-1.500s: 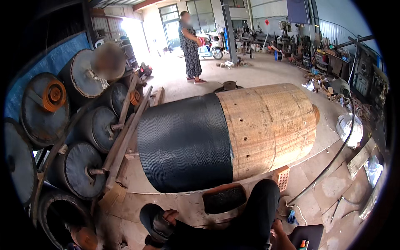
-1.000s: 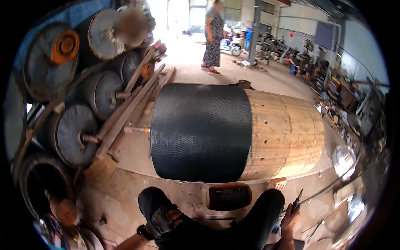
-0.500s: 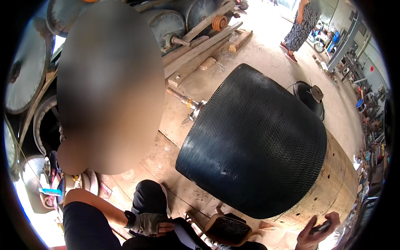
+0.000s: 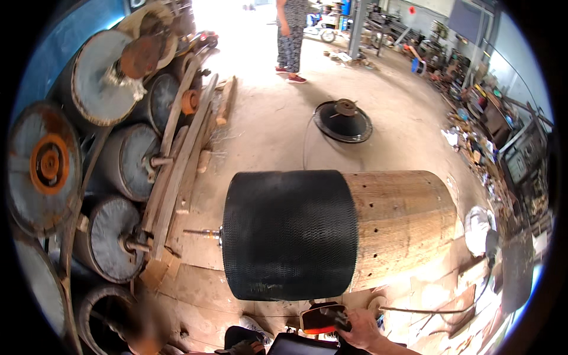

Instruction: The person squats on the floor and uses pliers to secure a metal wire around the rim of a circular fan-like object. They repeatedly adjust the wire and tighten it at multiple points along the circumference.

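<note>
In front of me lies a large pale wooden drum (image 4: 408, 231) with dark holes in it. Its left part is covered by a black, finely ridged sleeve (image 4: 290, 234), and a metal shaft (image 4: 204, 234) sticks out of the left end. Below the drum, my bare right hand (image 4: 362, 331) has its fingers closed around a small dark object (image 4: 341, 320) whose kind I cannot make out. This object is over a shallow dark tray-like thing (image 4: 312, 319) with a red-orange patch. My gloved left hand (image 4: 251, 348) is by my dark-trousered leg at the lower edge, its fingers mostly hidden.
Metal-ended rollers (image 4: 115, 236) are stacked at left beside long wooden beams (image 4: 183, 160). Beyond the drum lies a black disc (image 4: 343, 131) with a hub. A person (image 4: 290, 41) stands farther back. Clutter (image 4: 473, 136) lines the right wall; a thin rod (image 4: 423, 310) lies near my right.
My view has swung, so the drum now lies level across it. My right hand has gone from beside the drum's wooden end to the tray-like thing. My left hand is now mostly out of view.
</note>
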